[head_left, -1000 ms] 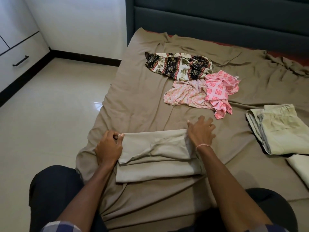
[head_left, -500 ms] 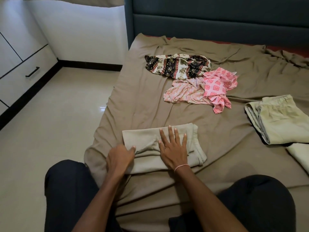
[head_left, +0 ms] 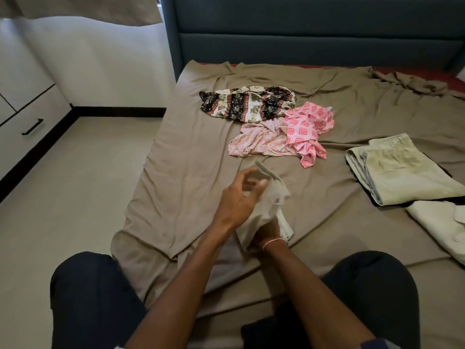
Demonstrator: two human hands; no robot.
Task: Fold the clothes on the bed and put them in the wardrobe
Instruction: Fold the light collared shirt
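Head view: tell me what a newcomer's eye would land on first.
First, the two hands at the bed's near edge: the right hand grips a bunched beige garment from below, with the left hand blurred against its upper part. Next, the bright unfolded clothes mid-bed, a pink patterned heap beside a black-and-cream printed garment. On the right lies a folded pale green stack on the brown sheet.

folded beige garment (head_left: 275, 195) above front of brown bedsheet (head_left: 191, 159), black patterned cloth (head_left: 246, 104) behind crumpled pink clothes (head_left: 284, 137) mid-bed, folded pale-green trousers (head_left: 400, 170) right
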